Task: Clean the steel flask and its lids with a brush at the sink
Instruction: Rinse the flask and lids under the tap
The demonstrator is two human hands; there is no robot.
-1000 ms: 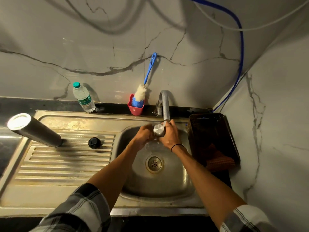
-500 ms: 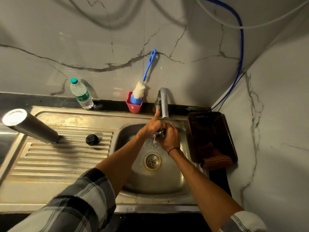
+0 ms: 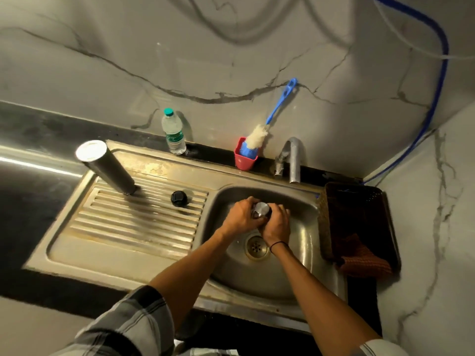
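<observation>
Both hands meet over the basin of the sink, and the steel lid sits between them, its flat round top turned up toward the camera. The left hand wraps it from the left side with curled fingers, the right hand closes on it from the right and from below — so the lid is gripped by both, and neither hand is free. The tap stands behind and a little to the right of the hands; I cannot tell if water runs from it.

The brush stands in the red cup at the back edge, behind the hands and slightly left of the tap, its blue handle leaning up to the right against the wall. In my judgement the left hand is the nearer one to it, and one hand must let go before the brush can be taken.

The lid looks small, shiny and probably wet, so it may slip. The steel flask stands mouth down on the drainboard, well apart to the left, and the black lid lies on the ribs between flask and basin — both not held
</observation>
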